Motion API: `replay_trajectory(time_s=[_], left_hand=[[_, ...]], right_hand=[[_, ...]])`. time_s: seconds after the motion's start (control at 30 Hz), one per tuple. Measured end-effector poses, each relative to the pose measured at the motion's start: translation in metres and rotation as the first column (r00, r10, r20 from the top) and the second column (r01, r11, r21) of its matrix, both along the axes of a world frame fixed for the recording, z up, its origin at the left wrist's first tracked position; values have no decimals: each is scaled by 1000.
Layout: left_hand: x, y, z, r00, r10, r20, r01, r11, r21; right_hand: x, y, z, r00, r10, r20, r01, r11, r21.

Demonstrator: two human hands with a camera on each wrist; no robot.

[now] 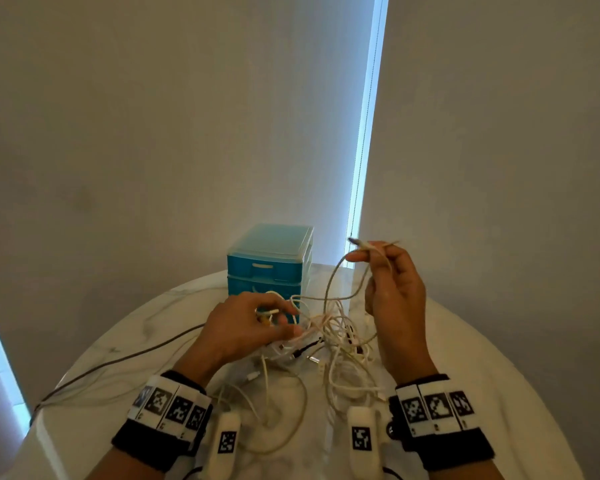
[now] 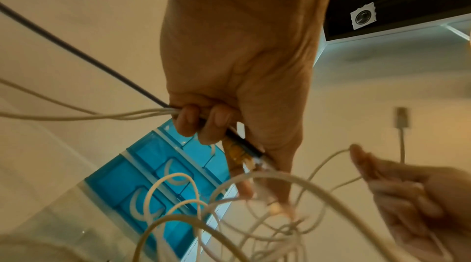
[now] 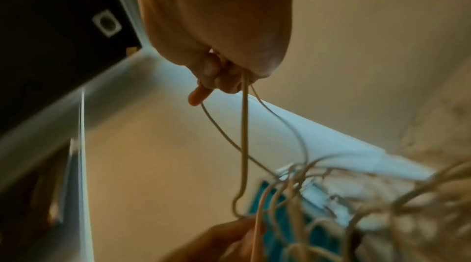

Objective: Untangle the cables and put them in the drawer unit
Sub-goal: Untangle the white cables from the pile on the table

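A tangle of white cables (image 1: 333,341) lies mid-table in front of the blue drawer unit (image 1: 269,261), whose drawers are closed. My left hand (image 1: 243,323) grips a bunch of cables at the tangle's left side; in the left wrist view its fingers (image 2: 203,123) curl round white strands and a dark cable (image 2: 76,52). My right hand (image 1: 392,285) is raised to the right of the unit and pinches one white cable (image 1: 340,271) near its plug end (image 1: 355,241). The strands (image 3: 244,135) hang from that hand down into the tangle.
The round white marble table (image 1: 499,358) carries the cables; a dark cable (image 1: 118,362) runs off its left edge. Loose white loops (image 1: 278,420) lie near the front edge. Blinds and a bright window gap (image 1: 368,133) stand behind the unit.
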State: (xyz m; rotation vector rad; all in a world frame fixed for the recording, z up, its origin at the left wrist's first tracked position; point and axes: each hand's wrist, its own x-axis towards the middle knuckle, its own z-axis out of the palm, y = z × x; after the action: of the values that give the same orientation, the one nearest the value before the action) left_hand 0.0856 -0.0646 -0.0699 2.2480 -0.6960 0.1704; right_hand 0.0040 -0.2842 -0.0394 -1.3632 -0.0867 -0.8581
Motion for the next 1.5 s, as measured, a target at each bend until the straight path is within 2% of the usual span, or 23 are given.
replay_trajectory(time_s=[0.1, 0.23, 0.3, 0.37, 0.47, 0.6, 0.67, 0.77, 0.8, 0.87, 0.93, 0.97, 1.03, 1.1, 1.17, 1.23, 1.3, 1.37, 1.4, 1.43, 1.5], left_hand=[[-7, -10, 0, 996, -83, -18, 78, 981, -180], [-12, -18, -3, 995, -100, 28, 104, 958, -266], [-15, -20, -2, 990, -142, 16, 140, 943, -303], [-17, -22, 0, 978, -206, -15, 190, 927, -322], [-16, -23, 0, 961, -271, -56, 247, 932, -265], [-16, -22, -2, 933, -342, -108, 302, 913, -276], [-17, -24, -4, 933, -343, -107, 300, 907, -295], [-16, -30, -7, 950, -286, -126, 223, 902, -370], [-15, -31, -8, 958, -259, -125, 191, 899, -394], [-12, -31, -9, 969, -217, -116, 142, 878, -457], [-9, -29, -10, 981, -162, -109, 81, 845, -528], [-8, -27, -10, 986, -123, -112, 41, 831, -554], [-6, -24, -8, 992, -55, -113, -25, 791, -611], [-7, -20, -4, 992, -16, -127, -78, 710, -699], [-9, -17, 2, 992, 2, -127, -100, 635, -766], [-11, -18, 4, 993, 10, -120, -102, 607, -788], [-13, -21, 4, 991, -20, -136, -97, 599, -795], [-15, -23, 7, 986, -66, -151, -77, 629, -774], [-16, -23, 8, 985, -86, -151, -60, 648, -759], [-17, -23, 10, 986, -89, -142, -48, 662, -748], [-16, -19, 14, 992, -57, -109, -46, 648, -760]], right_hand=[[-4, 9, 11, 986, 151, 63, -155, 986, 56], [-5, 23, 7, 916, 392, 91, -402, 902, 157], [-5, 22, 7, 878, 470, 86, -478, 857, 194], [-3, 20, 5, 867, 494, 67, -497, 845, 197], [0, 19, 2, 867, 497, 39, -495, 849, 186], [5, 16, -1, 862, 506, 29, -497, 834, 240], [6, 15, -1, 843, 535, 53, -526, 802, 282], [3, 14, 1, 809, 586, 55, -570, 756, 322], [3, 14, 0, 809, 587, 25, -562, 762, 323], [7, 11, -6, 840, 536, -91, -497, 825, 270], [12, 9, -16, 860, 428, -276, -406, 904, 137], [13, 7, -22, 843, 374, -386, -384, 922, 53], [14, 2, -28, 758, 296, -581, -416, 906, -81], [13, -4, -29, 698, 241, -674, -438, 888, -136], [13, -6, -28, 684, 187, -705, -406, 900, -155], [12, -4, -27, 694, 134, -707, -373, 907, -195], [9, 2, -26, 788, 84, -610, -294, 921, -253], [8, 7, -23, 919, 8, -393, -149, 932, -329], [8, 9, -21, 947, 7, -322, -122, 933, -340], [10, 12, -22, 949, 37, -314, -148, 929, -338], [13, 18, -28, 892, 113, -438, -293, 882, -368]])
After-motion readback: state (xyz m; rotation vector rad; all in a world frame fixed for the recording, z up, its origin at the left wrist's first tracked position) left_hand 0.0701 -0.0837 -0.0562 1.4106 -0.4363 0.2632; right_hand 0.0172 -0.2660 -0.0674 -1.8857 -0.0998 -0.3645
